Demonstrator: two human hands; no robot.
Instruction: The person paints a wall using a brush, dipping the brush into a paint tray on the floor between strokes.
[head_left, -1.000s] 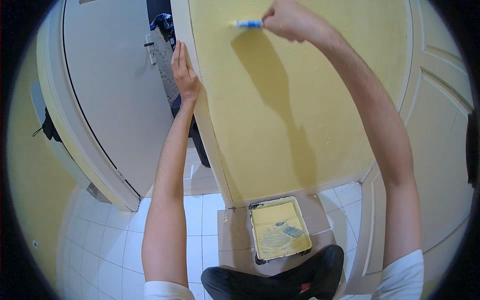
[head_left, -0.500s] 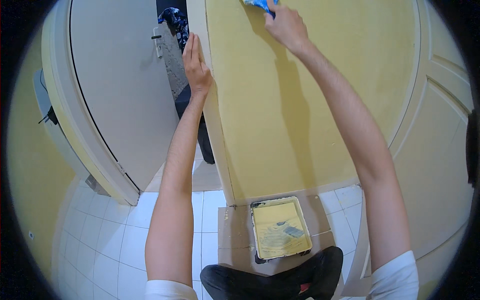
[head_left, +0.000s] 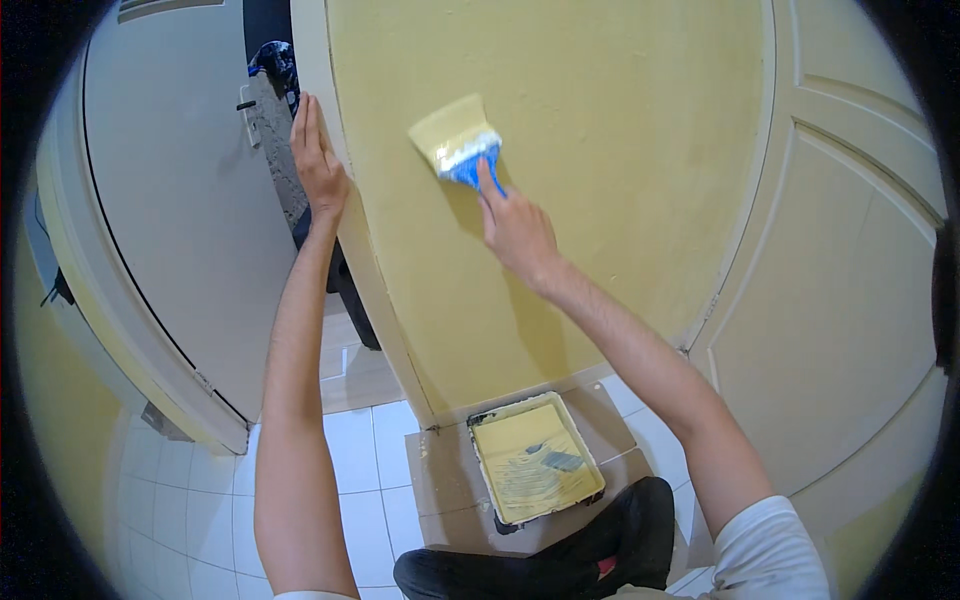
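My right hand grips a wide paintbrush by its blue handle, index finger stretched along it. The brush's bristles are coated in pale yellow and sit at the yellow wall, pointing up and left. Against the edge of the pale door frame, my left hand rests with straight fingers, holding nothing. Below the wall, a paint tray holds yellow paint, with streaks and a greyish patch showing in its lower half.
Cardboard lies under the tray on white floor tiles. At the left, a grey door stands ajar, with dark patterned cloth visible in the gap. A panelled cream door borders the wall at the right. My crossed legs are close to the tray.
My right hand has brought the brush down the wall from the top edge, so its whole bristle head now shows. The view has shifted right; my left hand stays on the frame.
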